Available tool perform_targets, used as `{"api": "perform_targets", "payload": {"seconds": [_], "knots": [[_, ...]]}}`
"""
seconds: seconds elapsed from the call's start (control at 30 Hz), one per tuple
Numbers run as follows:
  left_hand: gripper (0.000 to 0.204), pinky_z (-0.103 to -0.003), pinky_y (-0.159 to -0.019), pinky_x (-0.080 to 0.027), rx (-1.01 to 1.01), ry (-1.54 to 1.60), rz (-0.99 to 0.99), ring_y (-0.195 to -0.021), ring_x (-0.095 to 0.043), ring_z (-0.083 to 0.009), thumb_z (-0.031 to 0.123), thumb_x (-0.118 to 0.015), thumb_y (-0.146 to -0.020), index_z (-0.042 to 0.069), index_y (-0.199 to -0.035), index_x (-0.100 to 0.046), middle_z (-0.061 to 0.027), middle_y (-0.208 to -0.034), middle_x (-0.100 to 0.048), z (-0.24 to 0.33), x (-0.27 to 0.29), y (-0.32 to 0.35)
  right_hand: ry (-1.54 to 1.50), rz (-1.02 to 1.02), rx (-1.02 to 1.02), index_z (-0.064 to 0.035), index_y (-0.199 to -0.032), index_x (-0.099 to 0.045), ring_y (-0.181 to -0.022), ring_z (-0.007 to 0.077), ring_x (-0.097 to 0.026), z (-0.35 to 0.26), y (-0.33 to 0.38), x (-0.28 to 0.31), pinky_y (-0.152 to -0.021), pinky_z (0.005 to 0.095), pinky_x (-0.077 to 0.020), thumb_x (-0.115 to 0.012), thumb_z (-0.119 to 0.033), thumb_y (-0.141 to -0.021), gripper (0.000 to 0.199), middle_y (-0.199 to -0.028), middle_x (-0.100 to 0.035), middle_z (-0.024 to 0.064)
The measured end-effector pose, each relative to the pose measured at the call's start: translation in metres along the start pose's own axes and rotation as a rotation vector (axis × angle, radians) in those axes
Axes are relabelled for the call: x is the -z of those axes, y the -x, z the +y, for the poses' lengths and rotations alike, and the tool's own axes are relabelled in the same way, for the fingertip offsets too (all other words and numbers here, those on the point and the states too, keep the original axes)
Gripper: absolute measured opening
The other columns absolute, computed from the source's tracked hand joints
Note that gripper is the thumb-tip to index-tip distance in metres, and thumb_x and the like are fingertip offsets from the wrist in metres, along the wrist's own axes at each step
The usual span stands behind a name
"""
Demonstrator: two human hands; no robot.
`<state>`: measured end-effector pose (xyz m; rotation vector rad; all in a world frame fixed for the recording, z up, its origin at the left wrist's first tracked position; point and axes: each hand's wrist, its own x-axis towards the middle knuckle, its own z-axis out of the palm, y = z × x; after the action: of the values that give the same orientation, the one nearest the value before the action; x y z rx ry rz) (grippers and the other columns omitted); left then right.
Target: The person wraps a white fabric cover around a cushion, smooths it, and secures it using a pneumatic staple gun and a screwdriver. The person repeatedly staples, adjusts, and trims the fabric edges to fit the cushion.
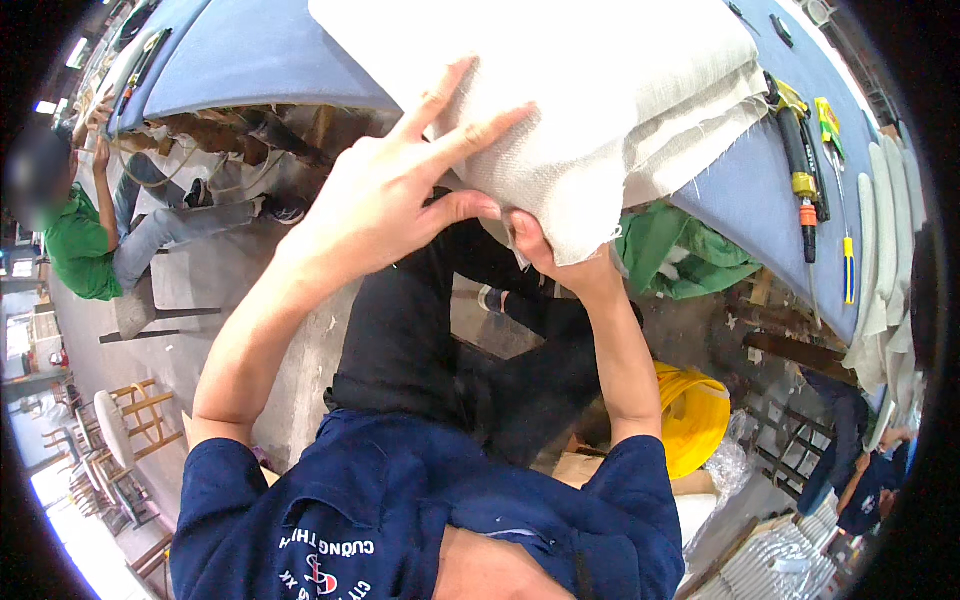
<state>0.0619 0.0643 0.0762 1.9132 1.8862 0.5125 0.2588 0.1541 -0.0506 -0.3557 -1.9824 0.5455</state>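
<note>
A pale, light beige woven fabric (pixel 590 150) with frayed edges lies over the near edge of the blue-covered table (pixel 270 60); its upper part is washed out by bright light. My left hand (pixel 400 190) rests on it with two fingers spread across the cloth and the thumb by its near edge. My right hand (pixel 575 262) grips the cloth's near corner, its thumb close to the left thumb. The other right-hand fingers are mostly hidden beneath the cloth. What lies under the fabric cannot be made out.
On the table's right lie a black-and-yellow tool (pixel 800 180), a screwdriver (pixel 848 265) and stacked pale padded strips (pixel 880 240). Green cloth (pixel 680 255) hangs below the edge. A yellow roll (pixel 695 420) stands near my right elbow. A person in green (pixel 80 240) sits left; another works lower right.
</note>
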Motion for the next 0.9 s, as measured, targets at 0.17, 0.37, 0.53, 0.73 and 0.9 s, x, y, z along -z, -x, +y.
{"api": "perform_targets", "payload": {"seconds": [0.17,0.37,0.53,0.73,0.9], "knots": [[0.084,-0.051,-0.109,-0.051,-0.286,-0.033,0.154,-0.153,-0.028,-0.0482,0.037,-0.084,-0.084,0.025,-0.159,-0.046,-0.0256,-0.172,-0.008,-0.027,-0.023,-0.008,-0.122,0.037,-0.062,-0.0054,-0.110,-0.072,-0.091,0.0285,-0.071,0.002,0.004,-0.002,-0.086,0.0413,-0.0558,-0.081,-0.018,-0.087,0.028,-0.103,-0.073,0.0094],[0.081,-0.056,-0.111,-0.049,-0.415,-0.037,0.270,-0.142,-0.038,-0.0558,0.027,-0.082,-0.083,0.028,-0.156,-0.047,-0.0304,-0.169,-0.001,-0.035,-0.039,-0.017,-0.299,0.144,-0.184,-0.0033,-0.114,-0.070,-0.092,0.0237,-0.071,0.000,0.005,-0.007,-0.085,0.0391,-0.0558,-0.083,-0.015,-0.086,0.033,-0.105,-0.073,0.0099],[0.082,-0.058,-0.122,-0.034,-0.378,0.026,0.263,-0.153,-0.020,-0.0555,0.011,-0.076,-0.077,0.019,-0.154,-0.049,-0.0294,-0.169,-0.003,-0.025,-0.047,-0.015,-0.302,0.101,-0.248,-0.0018,-0.119,-0.068,-0.096,0.0304,-0.071,-0.011,0.000,0.010,-0.089,0.0408,-0.0565,-0.084,-0.019,-0.087,0.040,-0.107,-0.073,0.0123],[0.078,-0.058,-0.120,-0.037,-0.311,0.098,0.322,-0.154,-0.020,-0.0550,0.001,-0.072,-0.079,0.017,-0.153,-0.049,-0.0290,-0.170,-0.006,-0.022,-0.048,-0.012,0.652,-0.043,-0.334,-0.0035,-0.120,-0.069,-0.104,0.0307,-0.068,0.002,-0.058,0.154,-0.097,0.0410,-0.0528,-0.071,-0.005,-0.085,0.036,-0.114,-0.070,0.0160],[0.073,-0.050,-0.096,-0.059,-0.369,0.074,0.400,-0.132,-0.054,-0.0513,0.016,-0.079,-0.082,0.025,-0.150,-0.053,-0.0325,-0.166,-0.018,-0.013,-0.060,-0.019,1.479,-0.066,-0.569,-0.0134,-0.154,-0.043,-0.124,0.0427,-0.058,0.140,-0.047,0.251,-0.103,0.0573,-0.0457,-0.065,-0.034,-0.093,0.068,-0.129,-0.062,0.0234]]}}
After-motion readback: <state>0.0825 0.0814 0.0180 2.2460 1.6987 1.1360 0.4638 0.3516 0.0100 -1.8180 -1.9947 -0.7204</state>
